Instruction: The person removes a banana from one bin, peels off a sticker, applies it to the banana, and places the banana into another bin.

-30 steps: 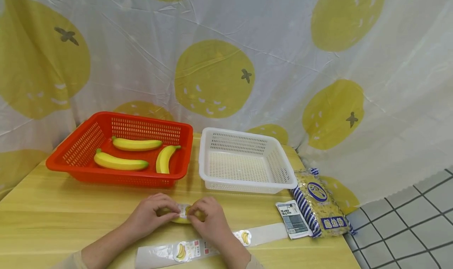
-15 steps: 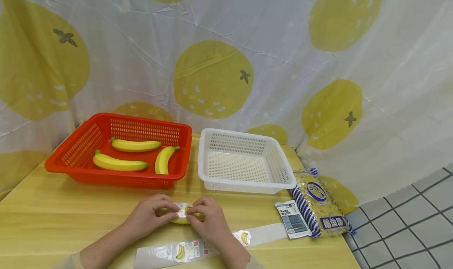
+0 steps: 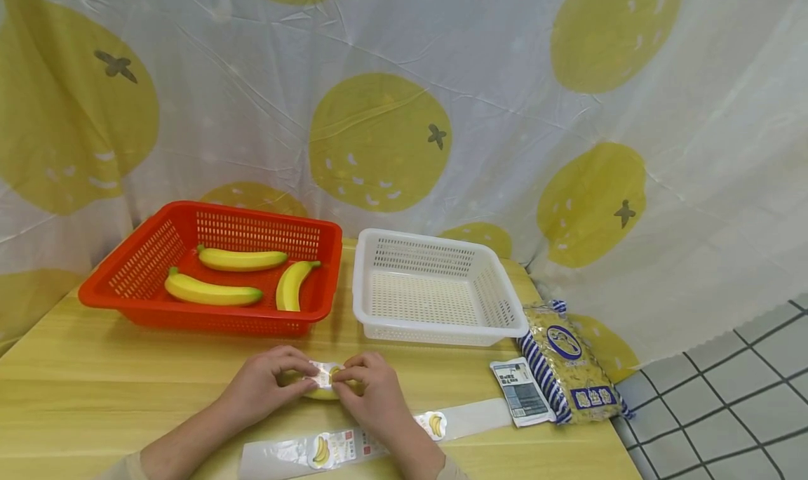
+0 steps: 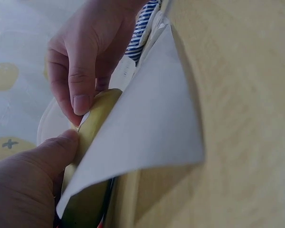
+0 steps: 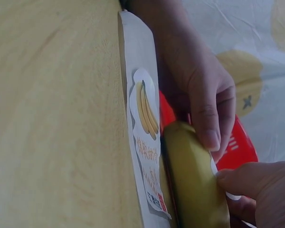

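A yellow banana (image 3: 323,394) lies on the table between my two hands. Across its top sits a silvery-white label sticker (image 3: 324,375) with a small banana picture. My left hand (image 3: 268,382) pinches the sticker's left end with thumb and forefinger, and my right hand (image 3: 376,392) pinches its right end. In the right wrist view, a thumb touches the side of the banana (image 5: 190,171) and the sticker's white edge shows there. In front of the hands runs a backing strip (image 3: 271,459) with more banana stickers, partly hidden beneath the right forearm.
Behind stand a red basket (image 3: 217,318) holding three bananas and a white basket (image 3: 435,329). To the right lie a small flat packet (image 3: 524,392) and a yellow noodle bag (image 3: 571,368) with striped edges. A patterned curtain (image 3: 492,115) hangs along the table's back.
Both hands stay nearly in place over the banana. The sticker's left part lies slightly more exposed between the fingertips than a second ago; the baskets and strip have not moved.
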Motion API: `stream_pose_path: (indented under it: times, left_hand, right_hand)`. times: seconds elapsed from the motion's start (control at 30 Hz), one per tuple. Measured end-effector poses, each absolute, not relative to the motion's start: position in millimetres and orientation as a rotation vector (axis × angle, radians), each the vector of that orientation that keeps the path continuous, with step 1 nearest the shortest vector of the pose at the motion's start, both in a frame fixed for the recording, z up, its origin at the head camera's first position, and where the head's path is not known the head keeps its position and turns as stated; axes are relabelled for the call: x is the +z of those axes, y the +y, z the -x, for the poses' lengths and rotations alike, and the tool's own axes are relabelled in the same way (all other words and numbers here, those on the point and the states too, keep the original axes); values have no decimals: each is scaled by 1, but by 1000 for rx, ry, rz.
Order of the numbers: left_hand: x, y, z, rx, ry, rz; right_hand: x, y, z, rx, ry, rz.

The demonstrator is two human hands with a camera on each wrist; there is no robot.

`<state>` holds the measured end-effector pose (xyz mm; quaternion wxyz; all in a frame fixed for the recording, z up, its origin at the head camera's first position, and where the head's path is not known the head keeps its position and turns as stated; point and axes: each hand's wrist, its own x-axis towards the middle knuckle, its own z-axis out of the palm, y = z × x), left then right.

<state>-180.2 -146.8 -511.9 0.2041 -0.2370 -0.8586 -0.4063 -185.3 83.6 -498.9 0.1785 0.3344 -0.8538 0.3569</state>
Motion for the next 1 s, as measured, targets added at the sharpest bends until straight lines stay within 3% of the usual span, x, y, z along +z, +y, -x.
stream_pose_path:
  times: [0.6, 1.0]
  left_hand:
    - [-511, -147, 179, -1142, -2479, 570]
    - [-510, -148, 179, -1047, -2457, 704]
  right_hand:
    - [-497, 84, 182, 986, -2463, -898]
    - [-503, 84, 184, 807, -2489, -1011]
